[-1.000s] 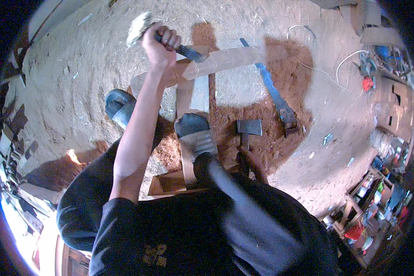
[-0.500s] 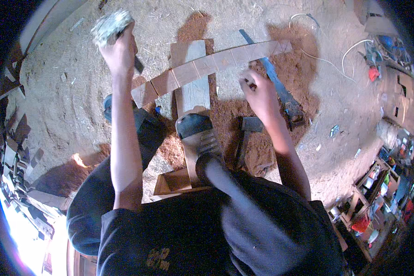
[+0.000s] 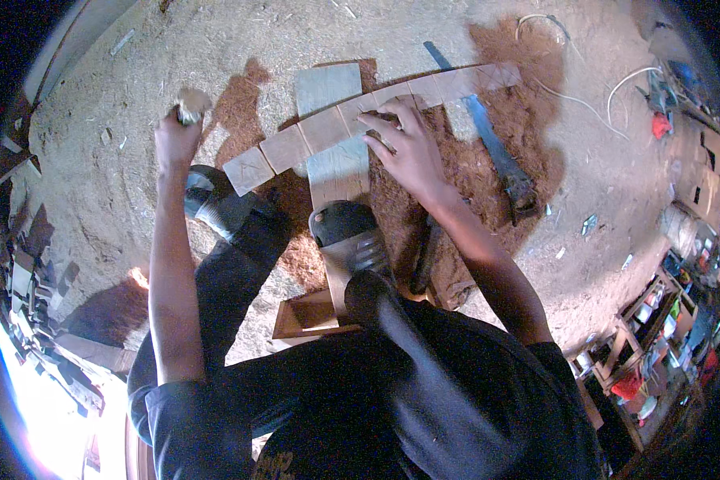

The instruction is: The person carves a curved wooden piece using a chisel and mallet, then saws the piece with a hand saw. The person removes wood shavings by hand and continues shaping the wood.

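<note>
- what are we doing with our left hand?
- we are curling its fingers tightly around a brush, the pale bristles showing above the fist, and we are holding it off to the left, apart from the wooden strip.
- and our right hand?
- we are spreading its fingers loosely, gripping nothing that we are seeing, over the middle of the strip; whether the fingertips are touching it, we are not able to tell.
- where is that strip lying?
- it is running crosswise over a pale board, dark lines dividing it into squares, its right part crossing a long blue tool.
- and lower down?
- we are resting our right sandal on the board; brown sawdust is spreading to its right, and a wooden box is sitting near our foot.
</note>
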Tool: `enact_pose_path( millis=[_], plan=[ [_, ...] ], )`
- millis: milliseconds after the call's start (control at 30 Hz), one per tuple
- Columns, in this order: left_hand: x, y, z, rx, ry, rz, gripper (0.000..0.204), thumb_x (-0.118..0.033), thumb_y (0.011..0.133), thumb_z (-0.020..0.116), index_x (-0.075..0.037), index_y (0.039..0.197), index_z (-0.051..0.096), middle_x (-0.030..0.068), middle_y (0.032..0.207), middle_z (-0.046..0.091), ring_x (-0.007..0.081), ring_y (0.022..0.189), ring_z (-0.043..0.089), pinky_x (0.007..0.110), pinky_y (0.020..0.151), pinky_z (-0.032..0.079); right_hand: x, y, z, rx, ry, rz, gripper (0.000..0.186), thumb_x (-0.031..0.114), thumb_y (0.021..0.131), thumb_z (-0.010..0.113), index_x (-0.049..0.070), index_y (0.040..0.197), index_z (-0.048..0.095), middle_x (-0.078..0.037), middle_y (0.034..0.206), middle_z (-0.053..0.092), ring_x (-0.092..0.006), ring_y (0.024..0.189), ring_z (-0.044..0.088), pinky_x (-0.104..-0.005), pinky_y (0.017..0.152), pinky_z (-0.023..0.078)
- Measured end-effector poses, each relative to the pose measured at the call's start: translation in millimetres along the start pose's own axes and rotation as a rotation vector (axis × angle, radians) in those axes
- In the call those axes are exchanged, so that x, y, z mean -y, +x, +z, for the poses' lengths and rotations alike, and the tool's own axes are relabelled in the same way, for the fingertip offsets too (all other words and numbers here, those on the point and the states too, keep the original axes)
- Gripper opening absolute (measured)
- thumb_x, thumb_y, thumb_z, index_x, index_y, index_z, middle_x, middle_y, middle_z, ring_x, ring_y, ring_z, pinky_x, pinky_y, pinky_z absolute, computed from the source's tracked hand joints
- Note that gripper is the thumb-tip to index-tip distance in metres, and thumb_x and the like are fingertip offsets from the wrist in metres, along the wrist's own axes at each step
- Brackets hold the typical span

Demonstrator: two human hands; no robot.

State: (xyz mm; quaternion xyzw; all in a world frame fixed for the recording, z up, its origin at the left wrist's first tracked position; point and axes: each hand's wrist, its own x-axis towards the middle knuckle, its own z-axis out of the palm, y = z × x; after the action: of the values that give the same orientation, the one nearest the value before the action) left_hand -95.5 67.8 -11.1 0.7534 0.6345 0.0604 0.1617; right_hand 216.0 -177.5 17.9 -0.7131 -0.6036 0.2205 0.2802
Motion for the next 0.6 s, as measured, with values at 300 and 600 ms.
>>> enact_pose_path(
  millis=[300, 600],
  plan=[
    [21.5, -26.9, 7.7, -0.056, -0.042, -0.059, 0.045, -0.034, 0.078, 0.069, -0.001, 0.108, 0.065, 0.025, 0.085, 0.068, 0.0382, 0.085, 0.068, 0.045, 0.07, 0.053, 2.0, 11.1, -2.4, -0.003, -0.111, -0.075, 0.017, 0.012, 0.083, 0.068, 0.007, 0.098, 0.062, -0.012, 0.108, 0.053, -0.0332, 0.099, 0.057, -0.0421, 0.081, 0.049],
    [22.1, -59.1, 29.7, -0.149, -0.047, 0.014, 0.039, -0.035, 0.073, 0.07, -0.003, 0.094, 0.063, 0.0236, 0.074, 0.066, 0.0412, 0.072, 0.066, 0.049, 0.063, 0.052, 8.6, -1.6, 0.0, -0.097, 0.012, 0.025, 0.021, 0.013, 0.083, 0.07, 0.007, 0.102, 0.064, -0.013, 0.105, 0.057, -0.0319, 0.098, 0.059, -0.0388, 0.083, 0.05]
  ],
)
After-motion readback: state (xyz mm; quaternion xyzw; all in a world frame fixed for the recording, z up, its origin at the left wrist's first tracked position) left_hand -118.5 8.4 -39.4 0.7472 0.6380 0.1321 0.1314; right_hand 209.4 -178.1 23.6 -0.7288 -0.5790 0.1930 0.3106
